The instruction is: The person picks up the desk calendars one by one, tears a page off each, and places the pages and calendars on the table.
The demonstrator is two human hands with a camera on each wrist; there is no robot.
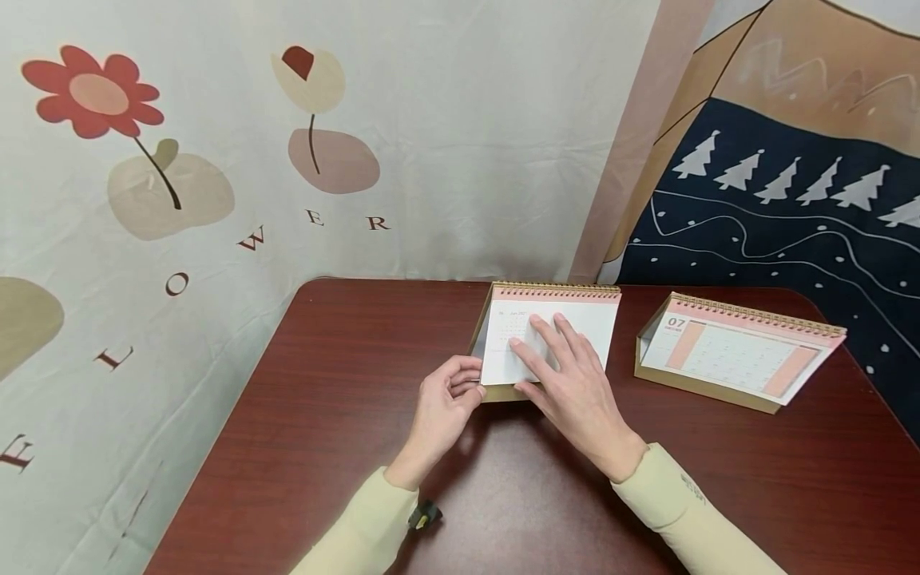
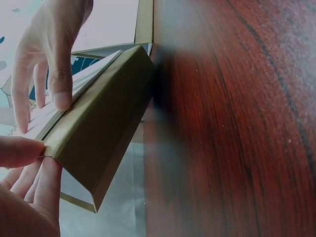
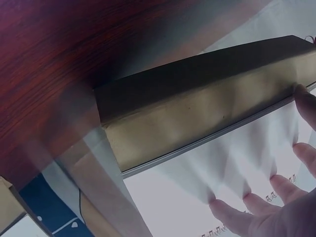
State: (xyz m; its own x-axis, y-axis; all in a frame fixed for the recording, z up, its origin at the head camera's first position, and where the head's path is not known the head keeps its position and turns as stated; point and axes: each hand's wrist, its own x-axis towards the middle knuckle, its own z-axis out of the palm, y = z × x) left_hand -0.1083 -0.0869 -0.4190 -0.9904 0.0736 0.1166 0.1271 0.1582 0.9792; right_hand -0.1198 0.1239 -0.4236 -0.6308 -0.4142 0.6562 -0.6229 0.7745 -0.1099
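A spiral-bound desk calendar (image 1: 503, 343) with a pink top strip and a mostly white page stands toward the back of the table. At its lower left corner, my left hand (image 1: 447, 399) pinches the edge; in the left wrist view the thumb (image 2: 19, 150) lies by the pages and the fingers reach inside the stand. My right hand (image 1: 578, 391) rests on the page with its fingers straight and spread. The right wrist view shows those fingertips (image 3: 252, 202) on the white sheet, above the gold-brown base (image 3: 197, 123).
A second desk calendar (image 1: 747, 351), open at a page marked 07, stands to the right on the dark red table (image 1: 345, 431). Behind hangs a light cloth (image 1: 460, 120) with flower prints, beside a dark blue cloth (image 1: 783, 239) with white trees.
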